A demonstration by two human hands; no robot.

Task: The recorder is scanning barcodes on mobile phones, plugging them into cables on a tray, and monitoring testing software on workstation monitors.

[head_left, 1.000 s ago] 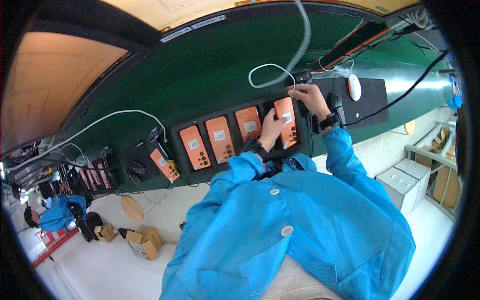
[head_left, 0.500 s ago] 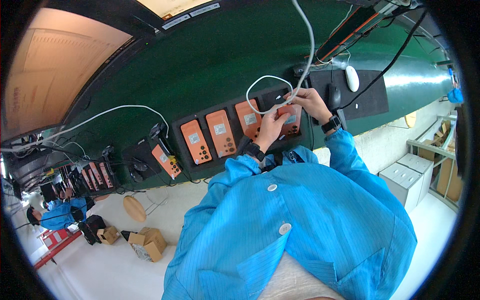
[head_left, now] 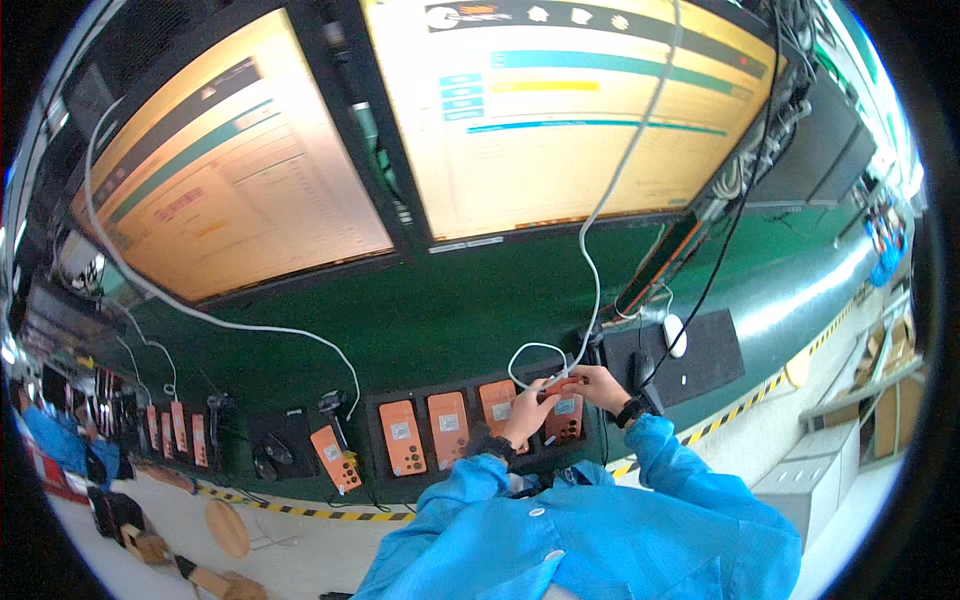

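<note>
My left hand [head_left: 527, 412] and my right hand [head_left: 602, 388] meet above the far end of an orange phone [head_left: 568, 430], the rightmost in a dark tray [head_left: 470, 463]. Fingertips of both hands are closed on a small orange-red piece [head_left: 562, 386]; whether it belongs to that phone I cannot tell. A white cable [head_left: 590, 260] hangs down to the fingers and loops beside the left hand; its end is hidden. Three more orange phones lie in the tray: the far-left one [head_left: 402, 438], the second [head_left: 447, 428] and one [head_left: 497, 401] partly covered by my left hand.
Two lit monitors [head_left: 580, 140] stand behind the green bench. Left of the tray, another orange phone [head_left: 334, 458] lies beside a handheld scanner [head_left: 335, 408]. A white mouse [head_left: 675, 336] and a black mouse [head_left: 642, 370] sit at right. A person in blue [head_left: 55, 440] is at far left.
The view has tilted up, bringing the monitors into sight. Both hands remain together over the rightmost phone, and an orange-red piece now shows between their fingers.
</note>
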